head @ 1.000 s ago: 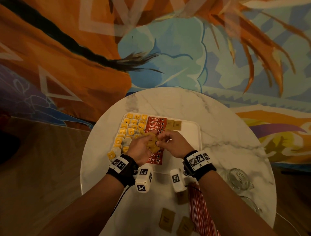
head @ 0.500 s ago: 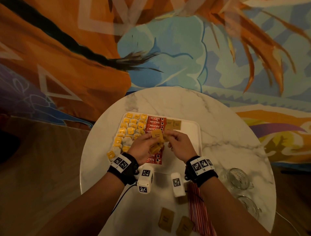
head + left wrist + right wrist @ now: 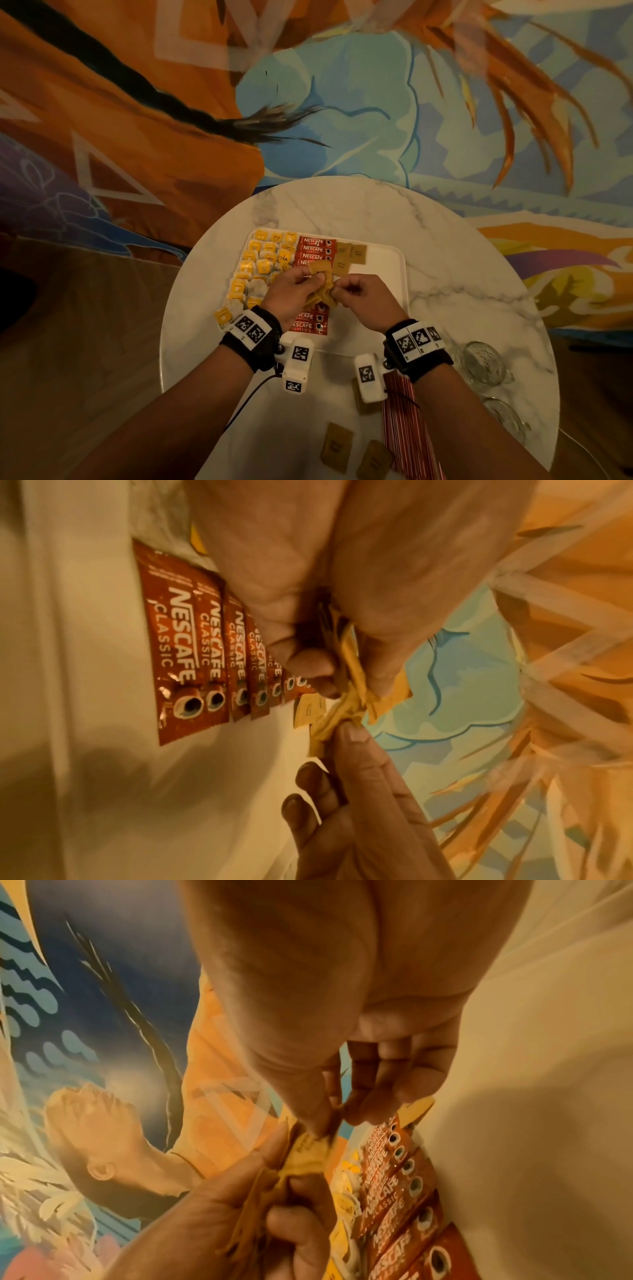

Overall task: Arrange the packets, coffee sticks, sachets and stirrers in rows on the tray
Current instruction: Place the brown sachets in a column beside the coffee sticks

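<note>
Over the white tray (image 3: 376, 274) my left hand (image 3: 317, 279) grips a fanned bunch of brown sachets (image 3: 322, 272). My right hand (image 3: 337, 291) pinches one sachet at the bunch's lower edge. In the left wrist view the bunch (image 3: 349, 669) is squeezed between thumb and fingers, and the right hand's fingertips (image 3: 356, 739) nip its end. On the tray lie rows of yellow tea packets (image 3: 263, 260), a column of red Nescafe sticks (image 3: 313, 248) partly under my hands, and three brown sachets (image 3: 349, 255) at the far end.
Two more brown sachets (image 3: 335, 448) lie on the marble table (image 3: 445, 274) near me, beside a bundle of red stirrers (image 3: 407, 428). Two glass cups (image 3: 486, 363) stand at the right edge. One yellow packet (image 3: 222, 315) lies off the tray's left corner.
The bunch has been fanned out and one sachet now sticks up from it. Both hands shifted slightly away from me over the tray; the right fingers returned to the bunch's lower edge.
</note>
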### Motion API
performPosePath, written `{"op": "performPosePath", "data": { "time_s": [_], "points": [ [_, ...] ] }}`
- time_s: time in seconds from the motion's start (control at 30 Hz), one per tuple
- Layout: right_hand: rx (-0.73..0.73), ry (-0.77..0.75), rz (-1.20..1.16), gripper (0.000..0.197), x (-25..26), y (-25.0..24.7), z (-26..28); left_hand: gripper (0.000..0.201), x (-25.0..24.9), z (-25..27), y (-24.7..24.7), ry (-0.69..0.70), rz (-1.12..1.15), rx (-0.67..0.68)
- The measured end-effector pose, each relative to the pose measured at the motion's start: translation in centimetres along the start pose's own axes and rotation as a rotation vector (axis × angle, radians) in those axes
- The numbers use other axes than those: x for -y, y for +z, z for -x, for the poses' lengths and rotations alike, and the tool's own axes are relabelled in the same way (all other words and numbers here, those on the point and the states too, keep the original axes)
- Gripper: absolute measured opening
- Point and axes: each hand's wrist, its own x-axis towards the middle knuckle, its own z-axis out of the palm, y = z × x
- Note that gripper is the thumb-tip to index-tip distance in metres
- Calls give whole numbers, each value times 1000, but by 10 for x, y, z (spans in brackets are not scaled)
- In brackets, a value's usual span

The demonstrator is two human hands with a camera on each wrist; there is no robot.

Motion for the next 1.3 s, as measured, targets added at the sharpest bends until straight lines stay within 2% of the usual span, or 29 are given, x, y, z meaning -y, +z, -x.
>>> {"op": "performPosePath", "data": {
  "time_s": [0.1, 0.23, 0.33, 0.4, 0.47, 0.53, 0.57, 0.73, 0.83, 1.03, 1.17, 1.3],
  "points": [
    [-27, 62, 108, 15, -4, -6, -5, 16, 2, -2, -1, -15, 8, -49],
    [-235, 231, 148, 12, -21, -19, -20, 13, 5, -4, -7, -88, 32, -109],
    [-331, 318, 161, 12, -29, -26, -32, 13, 5, -6, -8, -112, 23, -105],
    [-366, 382, 163, 7, -35, -27, -40, 13, 3, -5, -7, -113, 31, -104],
    [-369, 425, 159, 16, -41, -26, -48, 13, 2, -5, -7, -117, 42, -106],
    [-357, 448, 173, 9, -44, -25, -54, 12, 2, -6, -7, -126, 45, -108],
    [-355, 436, 193, 2, -43, -24, -55, 12, 2, -6, -8, -128, 44, -112],
    [-359, 412, 364, 17, -44, -25, -58, 13, 5, -7, -13, -131, 45, -120],
    [-352, 345, 381, 12, -40, -24, -60, 12, 7, -8, -15, -129, 37, -119],
    [-116, 92, 467, 20, -23, -5, -71, 17, 7, -7, -12, -114, 11, -127],
    [-16, 110, 617, 17, -17, -3, -74, 13, 6, -8, -13, -107, -7, -130],
    [-43, 73, 524, 15, -14, -3, -69, 8, 5, -8, -15, -93, -1, -132]
  ]
}}
